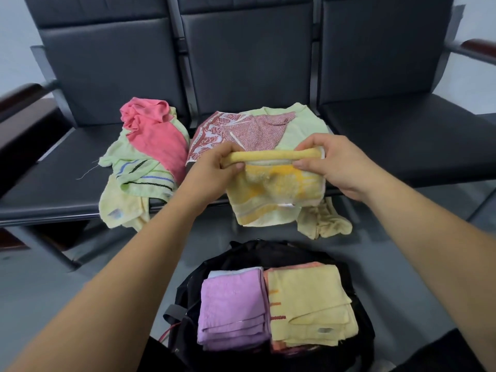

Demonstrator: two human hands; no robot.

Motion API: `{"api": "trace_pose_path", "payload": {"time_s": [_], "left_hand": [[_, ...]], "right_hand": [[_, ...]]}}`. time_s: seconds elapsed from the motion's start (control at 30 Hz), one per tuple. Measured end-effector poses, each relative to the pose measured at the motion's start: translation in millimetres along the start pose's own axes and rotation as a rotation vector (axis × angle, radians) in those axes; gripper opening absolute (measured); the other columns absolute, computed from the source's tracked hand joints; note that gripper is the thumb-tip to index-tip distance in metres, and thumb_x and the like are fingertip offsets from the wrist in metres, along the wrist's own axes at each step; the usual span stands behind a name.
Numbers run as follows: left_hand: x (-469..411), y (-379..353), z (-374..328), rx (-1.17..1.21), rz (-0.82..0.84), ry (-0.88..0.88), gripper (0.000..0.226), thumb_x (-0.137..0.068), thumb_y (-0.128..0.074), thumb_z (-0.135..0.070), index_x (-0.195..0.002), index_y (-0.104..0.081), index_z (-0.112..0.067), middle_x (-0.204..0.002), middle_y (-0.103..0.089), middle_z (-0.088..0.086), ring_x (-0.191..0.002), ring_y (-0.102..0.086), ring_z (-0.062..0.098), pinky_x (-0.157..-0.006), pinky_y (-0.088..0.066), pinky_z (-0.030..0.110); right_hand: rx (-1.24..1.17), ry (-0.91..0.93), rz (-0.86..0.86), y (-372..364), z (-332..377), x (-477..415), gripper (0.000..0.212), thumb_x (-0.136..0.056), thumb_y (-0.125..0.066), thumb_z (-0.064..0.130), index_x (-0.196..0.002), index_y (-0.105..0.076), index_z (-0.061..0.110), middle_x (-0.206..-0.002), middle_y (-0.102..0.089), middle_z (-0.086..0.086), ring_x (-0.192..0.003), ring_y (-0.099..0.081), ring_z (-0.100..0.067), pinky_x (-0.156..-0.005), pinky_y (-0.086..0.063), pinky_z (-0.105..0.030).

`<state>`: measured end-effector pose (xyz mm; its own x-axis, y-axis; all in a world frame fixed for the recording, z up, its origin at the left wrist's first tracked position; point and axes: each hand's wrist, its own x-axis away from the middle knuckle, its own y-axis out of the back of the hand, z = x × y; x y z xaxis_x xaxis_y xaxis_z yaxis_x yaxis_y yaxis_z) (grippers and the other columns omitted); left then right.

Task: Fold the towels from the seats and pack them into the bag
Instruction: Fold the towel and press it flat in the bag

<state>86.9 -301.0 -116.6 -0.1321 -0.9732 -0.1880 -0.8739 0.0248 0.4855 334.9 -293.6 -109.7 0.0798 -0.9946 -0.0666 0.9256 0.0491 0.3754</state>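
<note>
Now left hand [220,162], right hand [331,167] pinch yellow towel [276,191]; its label [285,205] blurred.

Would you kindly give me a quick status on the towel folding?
Status: left hand and right hand grip yellow towel top edge. Open bag holds folded towels. Nothing blocking.

A grey floor [48,296] fills the lower left and spreads across the middle of the frame. A pale wall [13,36] shows in both upper corners. A dark brown armrest [18,96] sits at the left edge; a second armrest [480,47] sits at the upper right edge.
</note>
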Motion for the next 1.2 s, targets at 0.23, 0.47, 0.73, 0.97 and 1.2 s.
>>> {"api": "trace_pose_path", "payload": {"time_s": [0.23, 0.47, 0.73, 0.97, 1.2], "left_hand": [[-1, -1, -2, 0.627, -0.014, 0.360, 0.006, -0.094, -0.068, -0.013, -0.097, -0.063, -0.015, -0.084, -0.072, 0.006, -0.081, -0.070, 0.025, -0.080, -0.058, 0.047], [3, 10, 3, 0.671, 0.109, 0.331, 0.052, -0.072, -0.076, 0.001, -0.122, -0.061, -0.004, -0.104, -0.075, 0.010, -0.095, -0.074, 0.024, -0.079, -0.062, 0.038], [8, 24, 11, -0.095, -0.194, -0.054, 0.026, -0.078, -0.083, -0.011, -0.096, -0.067, -0.021, -0.089, -0.071, 0.012, -0.078, -0.063, 0.015, -0.077, -0.054, 0.037], [26, 36, 25, 0.389, -0.041, -0.031, 0.014, -0.100, -0.058, -0.009, -0.107, -0.058, -0.021, -0.091, -0.070, -0.012, -0.089, -0.067, 0.005, -0.078, -0.056, 0.025], [51, 29, 65, -0.039, -0.110, 0.176, 0.024, -0.102, -0.053, -0.039, -0.119, -0.052, -0.022, -0.106, -0.068, -0.006, -0.095, -0.064, 0.008, -0.081, -0.049, 0.027]], "right_hand": [[-0.526, -0.296, 0.037, 5, 6, 4, 0.026, -0.089, -0.071, 0.003, -0.114, -0.068, -0.002, -0.107, -0.074, -0.023, -0.091, -0.076, -0.031, -0.072, -0.064, -0.041], [-0.252, -0.168, 0.169, 3, 15, 7, 0.043, -0.078, -0.077, -0.008, -0.116, -0.067, 0.010, -0.114, -0.074, -0.015, -0.101, -0.074, -0.025, -0.085, -0.061, -0.033], [0.335, 0.137, -0.106, -18, 24, 7, 0.029, -0.076, -0.087, 0.017, -0.099, -0.070, 0.016, -0.081, -0.061, 0.011, -0.069, -0.055, 0.001, -0.057, -0.039, -0.010], [-0.432, -0.013, 0.058, -35, 8, 7, 0.020, -0.083, -0.076, 0.000, -0.096, -0.070, 0.014, -0.089, -0.076, -0.003, -0.091, -0.074, -0.022, -0.081, -0.061, -0.036], [-0.557, -0.408, 0.052, -84, -27, 11, 0.021, -0.088, -0.071, 0.000, -0.108, -0.069, -0.003, -0.093, -0.077, -0.015, -0.080, -0.076, -0.024, -0.072, -0.064, -0.040]]}}
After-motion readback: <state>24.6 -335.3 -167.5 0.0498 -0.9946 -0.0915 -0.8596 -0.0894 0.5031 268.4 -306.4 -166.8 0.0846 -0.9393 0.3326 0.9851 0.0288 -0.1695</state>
